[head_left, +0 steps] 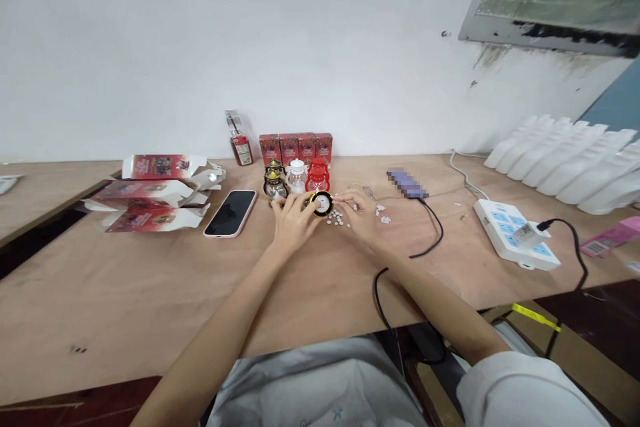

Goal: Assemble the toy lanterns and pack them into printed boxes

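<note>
My left hand is closed around a small black and gold lantern, lying on its side with its round white-centred base turned towards me. The fingers of my right hand are pinched together close to that base; whatever they hold is too small to make out. Just below the base lie several small white round pieces. Behind my hands stand more mini lanterns: bronze-gold ones, a white one and a red one.
Several red boxes and a bottle stand by the wall. Opened cartons and a phone lie left. To the right are a cabled purple phone, a power strip and white bottles.
</note>
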Motion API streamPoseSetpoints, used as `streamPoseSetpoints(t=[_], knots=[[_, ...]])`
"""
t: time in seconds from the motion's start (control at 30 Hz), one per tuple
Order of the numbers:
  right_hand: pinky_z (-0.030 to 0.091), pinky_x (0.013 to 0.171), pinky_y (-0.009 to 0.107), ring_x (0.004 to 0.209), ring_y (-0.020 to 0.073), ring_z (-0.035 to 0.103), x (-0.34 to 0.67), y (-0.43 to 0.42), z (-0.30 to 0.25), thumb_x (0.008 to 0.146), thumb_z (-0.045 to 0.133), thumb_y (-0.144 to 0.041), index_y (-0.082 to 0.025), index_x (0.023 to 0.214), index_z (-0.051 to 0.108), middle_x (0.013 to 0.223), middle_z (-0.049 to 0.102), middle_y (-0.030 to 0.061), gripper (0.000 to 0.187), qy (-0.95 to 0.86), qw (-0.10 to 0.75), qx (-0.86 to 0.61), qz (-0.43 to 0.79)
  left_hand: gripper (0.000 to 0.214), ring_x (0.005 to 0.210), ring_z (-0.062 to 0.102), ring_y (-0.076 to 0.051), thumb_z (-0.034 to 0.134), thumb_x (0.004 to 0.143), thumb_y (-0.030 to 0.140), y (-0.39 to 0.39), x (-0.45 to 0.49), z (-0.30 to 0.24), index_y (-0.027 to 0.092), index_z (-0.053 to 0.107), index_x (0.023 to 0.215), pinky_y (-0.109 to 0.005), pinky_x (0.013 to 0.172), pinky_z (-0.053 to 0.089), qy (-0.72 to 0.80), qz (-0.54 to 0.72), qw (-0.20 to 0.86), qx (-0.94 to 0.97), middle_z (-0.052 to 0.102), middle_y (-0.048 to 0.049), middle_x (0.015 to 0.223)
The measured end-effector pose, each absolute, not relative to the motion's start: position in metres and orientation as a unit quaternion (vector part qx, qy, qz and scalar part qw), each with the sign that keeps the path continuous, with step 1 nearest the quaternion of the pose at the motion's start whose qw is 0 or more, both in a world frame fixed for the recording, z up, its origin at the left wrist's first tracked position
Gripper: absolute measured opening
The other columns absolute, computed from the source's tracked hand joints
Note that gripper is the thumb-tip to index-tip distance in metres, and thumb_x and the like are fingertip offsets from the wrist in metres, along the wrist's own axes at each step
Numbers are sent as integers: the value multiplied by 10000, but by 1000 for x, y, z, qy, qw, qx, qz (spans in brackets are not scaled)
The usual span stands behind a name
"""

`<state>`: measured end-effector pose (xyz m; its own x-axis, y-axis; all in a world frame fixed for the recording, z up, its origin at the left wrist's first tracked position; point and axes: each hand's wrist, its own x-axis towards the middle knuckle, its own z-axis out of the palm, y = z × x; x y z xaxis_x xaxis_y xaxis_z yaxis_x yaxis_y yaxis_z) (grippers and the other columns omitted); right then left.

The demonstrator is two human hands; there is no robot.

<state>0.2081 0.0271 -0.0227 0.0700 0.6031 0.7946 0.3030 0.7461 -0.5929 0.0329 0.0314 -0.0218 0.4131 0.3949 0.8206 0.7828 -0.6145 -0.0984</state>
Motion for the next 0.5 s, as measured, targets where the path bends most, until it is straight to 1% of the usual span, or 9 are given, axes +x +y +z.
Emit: streamPoseSetpoints(t=[0.1, 0.2, 0.33, 0.5], knots=[[506, 774, 291, 818, 140, 640, 207, 20, -22, 871, 516, -194, -228, 821, 676, 825, 693, 14, 171, -732, 594, -330, 49, 195, 956, 555, -250, 603, 826, 331, 31, 33, -23, 230, 598, 993, -392, 788, 274, -373, -393, 232, -808, 664, -78, 1098], [506, 802, 310, 866, 150, 636, 206, 16, -23, 906, 440, -183, -229, 891, 669, 879, 690, 43, 234, -765, 551, -333, 0, 201, 971, 549, -255, 596, 828, 309, 32, 32, -23, 240, 597, 1017, -402, 802, 273, -378, -381, 225, -813, 656, -79, 1120], [503, 815, 338, 870, 169, 631, 207, 18, -28, 911, 426, -182, -225, 904, 665, 880, 684, 64, 243, -768, 546, -331, -52, 191, 985, 545, -261, 588, 825, 272, 32, 32, -23, 247, 602, 1014, -414, 811, 271, -380, -371, 211, -821, 646, -79, 1146], [504, 812, 342, 866, 172, 628, 209, 23, -31, 915, 411, -173, -221, 914, 663, 874, 681, 68, 256, -773, 538, -326, -76, 165, 989, 547, -257, 578, 830, 253, 31, 33, -22, 247, 612, 992, -415, 811, 269, -368, -367, 207, -829, 640, -77, 1162]])
